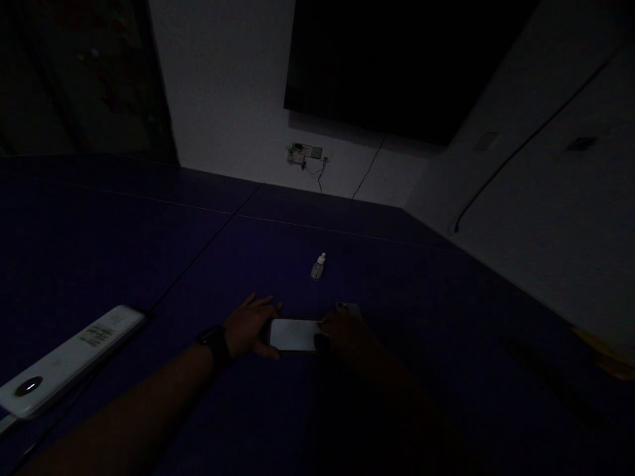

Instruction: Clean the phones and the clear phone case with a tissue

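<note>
A phone (295, 335) with a pale, bright screen lies flat on the blue surface in front of me. My left hand (249, 325), wearing a dark watch (214, 342), holds its left end, thumb at the near edge and index finger at the far edge. Over the right end, my right hand (344, 337) has its fingers bent and pressed together on the screen; whatever they hold is lost in shadow. Another phone (353, 309), with camera lenses at its corner, shows partly behind the right hand. Farther out sits a small clear bottle (317, 268) with a white top.
A long white device (74, 360) with a dark oval spot lies at the left, with cables around it. Beyond are a pale wall with sockets (310, 152), a large dark screen (397, 66) and hanging cables. Something yellowish (602, 350) lies at the far right.
</note>
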`<state>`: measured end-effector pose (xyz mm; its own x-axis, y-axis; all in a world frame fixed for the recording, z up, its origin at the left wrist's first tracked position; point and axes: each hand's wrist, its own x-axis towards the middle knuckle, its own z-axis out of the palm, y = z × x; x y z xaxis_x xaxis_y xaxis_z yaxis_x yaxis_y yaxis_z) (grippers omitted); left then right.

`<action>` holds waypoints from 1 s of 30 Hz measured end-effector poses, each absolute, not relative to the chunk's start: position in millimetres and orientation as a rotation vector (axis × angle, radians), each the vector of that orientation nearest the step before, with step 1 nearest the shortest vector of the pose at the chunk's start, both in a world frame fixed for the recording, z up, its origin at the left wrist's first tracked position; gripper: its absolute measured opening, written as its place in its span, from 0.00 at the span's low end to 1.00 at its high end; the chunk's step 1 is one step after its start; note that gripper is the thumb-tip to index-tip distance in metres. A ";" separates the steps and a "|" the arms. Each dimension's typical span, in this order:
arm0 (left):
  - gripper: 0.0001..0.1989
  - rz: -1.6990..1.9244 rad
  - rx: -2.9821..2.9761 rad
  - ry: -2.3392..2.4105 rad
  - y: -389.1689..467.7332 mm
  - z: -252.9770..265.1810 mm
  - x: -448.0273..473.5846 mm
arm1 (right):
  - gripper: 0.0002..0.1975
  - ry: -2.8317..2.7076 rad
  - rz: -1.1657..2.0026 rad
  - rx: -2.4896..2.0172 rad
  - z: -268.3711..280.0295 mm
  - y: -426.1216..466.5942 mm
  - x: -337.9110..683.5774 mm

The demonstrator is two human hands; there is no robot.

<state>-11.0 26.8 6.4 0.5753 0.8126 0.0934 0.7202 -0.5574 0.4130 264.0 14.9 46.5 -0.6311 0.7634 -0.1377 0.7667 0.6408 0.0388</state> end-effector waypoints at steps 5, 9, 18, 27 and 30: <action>0.53 0.397 2.577 1.280 16.4 10.7 -9.7 | 0.22 2.706 -0.026 1.323 48.8 18.8 252.8; 0.49 0.441 2.688 1.054 5.7 18.3 -7.0 | 0.21 2.817 -0.069 1.172 54.8 25.7 243.6; 0.50 0.675 2.547 0.879 6.9 12.3 -13.6 | 0.22 3.010 -0.369 0.869 52.7 34.6 224.7; 0.76 0.512 2.590 0.836 -7.0 2.1 -2.6 | 0.21 3.219 -0.670 1.067 56.8 43.5 279.3; 0.74 0.487 2.601 0.871 -8.8 0.7 1.8 | 0.21 3.149 -0.581 1.011 49.6 35.5 278.3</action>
